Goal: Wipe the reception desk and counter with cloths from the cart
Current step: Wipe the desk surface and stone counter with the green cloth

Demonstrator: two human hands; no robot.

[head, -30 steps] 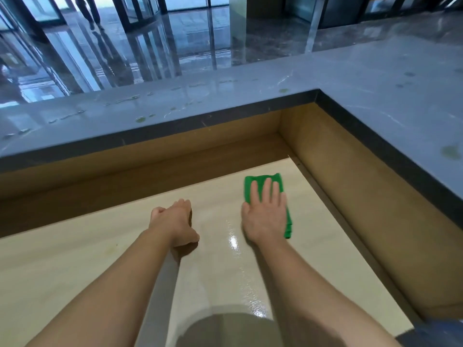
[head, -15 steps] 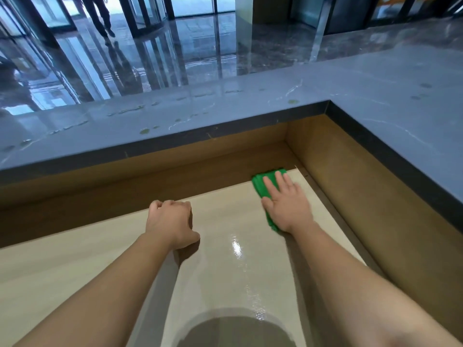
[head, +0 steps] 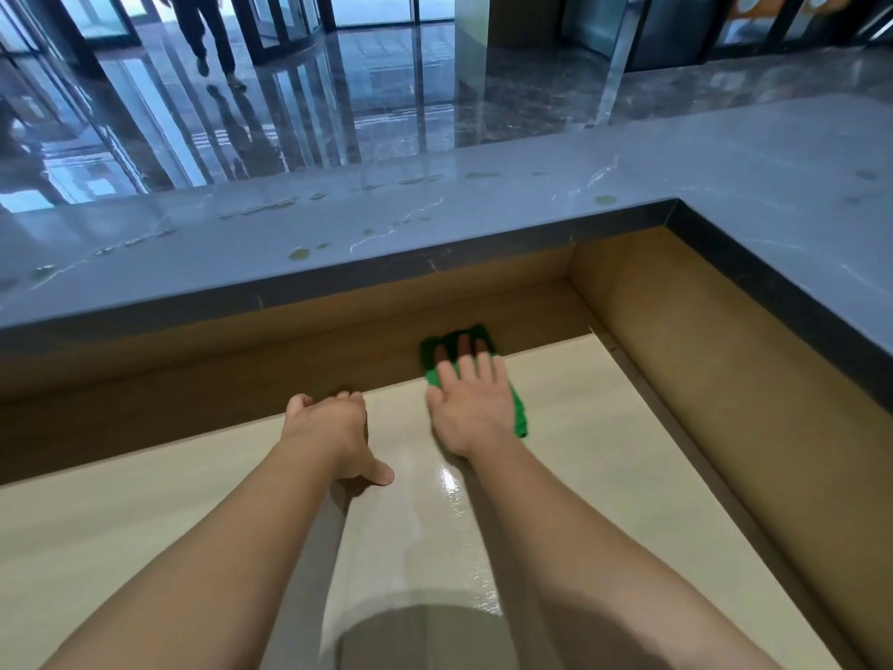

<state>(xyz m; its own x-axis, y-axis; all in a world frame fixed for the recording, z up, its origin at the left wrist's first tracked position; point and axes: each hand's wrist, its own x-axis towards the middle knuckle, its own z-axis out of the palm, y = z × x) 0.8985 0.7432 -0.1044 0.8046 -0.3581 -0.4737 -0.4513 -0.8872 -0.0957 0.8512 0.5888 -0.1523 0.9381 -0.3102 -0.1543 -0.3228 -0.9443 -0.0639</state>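
Observation:
A folded green cloth (head: 519, 412) lies at the far edge of the pale desk top (head: 604, 427), with its front part reaching into the dark recess under the counter. My right hand (head: 471, 403) presses flat on the cloth, fingers spread and pointing away from me. My left hand (head: 328, 430) rests on the desk just to the left, fingers curled over the desk's far edge, thumb on the surface, holding nothing. A wet sheen runs down the desk between my arms.
A raised grey stone counter (head: 435, 224) wraps around the desk at the back and along the right (head: 797, 224), with several small spots on it. Brown wooden panels (head: 700, 379) wall the desk in below it. A person (head: 208, 36) walks on the glossy lobby floor beyond.
My right hand has pushed the green cloth forward from mid-desk to the far edge, then a little left from the right corner. My left hand has slid forward to that edge.

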